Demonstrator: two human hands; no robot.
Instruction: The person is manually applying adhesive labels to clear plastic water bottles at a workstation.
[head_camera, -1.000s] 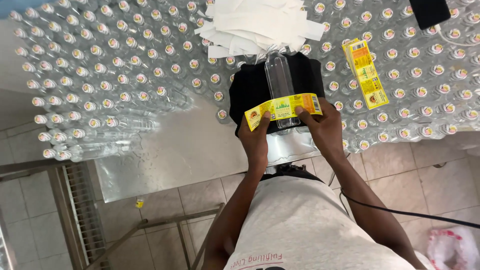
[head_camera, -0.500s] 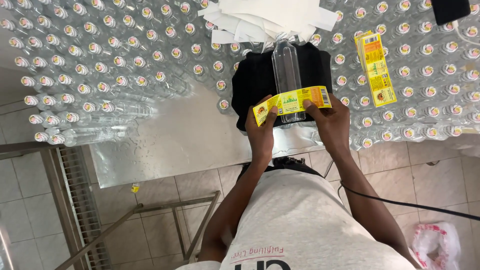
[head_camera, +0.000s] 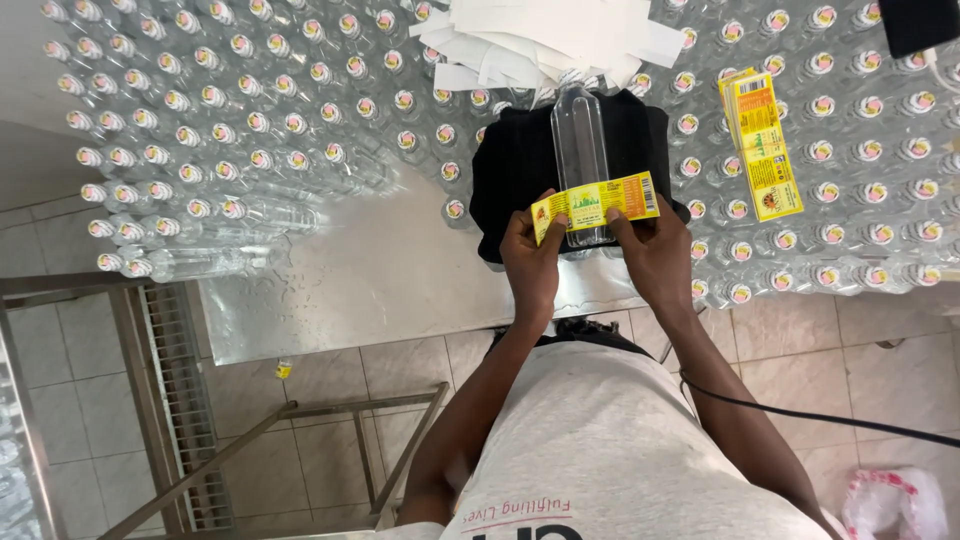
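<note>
Label (head_camera: 596, 204), pinched by left hand (head_camera: 533, 262) and right hand (head_camera: 655, 252), hides the bottle's (head_camera: 582, 150) lower body.

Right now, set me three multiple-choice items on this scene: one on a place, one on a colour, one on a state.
1. Where does the clear bottle lie?
A. On the black cloth
B. On the floor
C. In a box

2. What is the main colour of the label stretched over the bottle?
A. Blue
B. Yellow
C. Purple

3. How is the label held?
A. By the left hand alone
B. By no hand
C. By both hands, the right hand at its other side

Answers: 1 A, the bottle rests on the dark cloth on the table; 2 B, the strip is yellow with orange parts; 3 C, a thumb presses near each end.
</note>
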